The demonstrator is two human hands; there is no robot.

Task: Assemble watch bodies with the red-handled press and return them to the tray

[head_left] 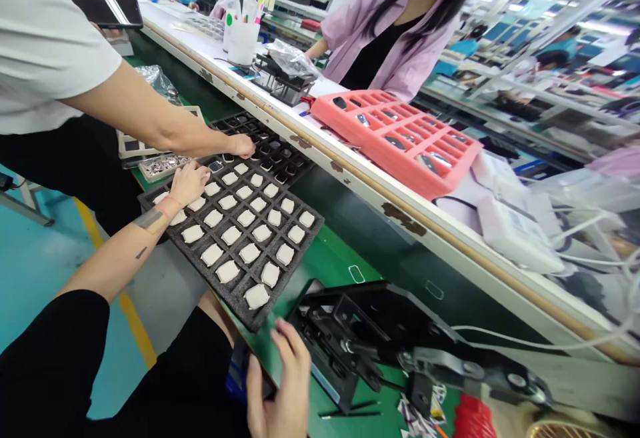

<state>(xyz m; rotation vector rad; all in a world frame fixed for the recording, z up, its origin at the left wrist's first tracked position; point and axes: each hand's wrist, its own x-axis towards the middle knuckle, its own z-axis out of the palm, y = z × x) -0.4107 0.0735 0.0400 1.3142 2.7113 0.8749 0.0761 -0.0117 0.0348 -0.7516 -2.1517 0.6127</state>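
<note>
A dark foam tray [256,318] with rows of compartments lies at a slant on the green bench, a whitish rounded-square piece [247,218] in most of them. Over its far left end is my left hand [188,185], fingers bent together and tips down; whatever they pinch is hidden. Just beyond these fingers sits a dark, square, watch-like piece [216,166]. My right hand [285,378] is near the bench's front edge, thumb and fingers apart with nothing between them. It is beside the tray's near corner and a black metal clamp fixture [345,345].
A co-worker's hand [243,146] reaches over a second dark tray [285,165] behind mine. A small tray of parts [163,166] lies at the left. A pink foam tray [450,185] stands on the raised shelf, with another person behind it. Dark thin tools [353,413] lie below the fixture.
</note>
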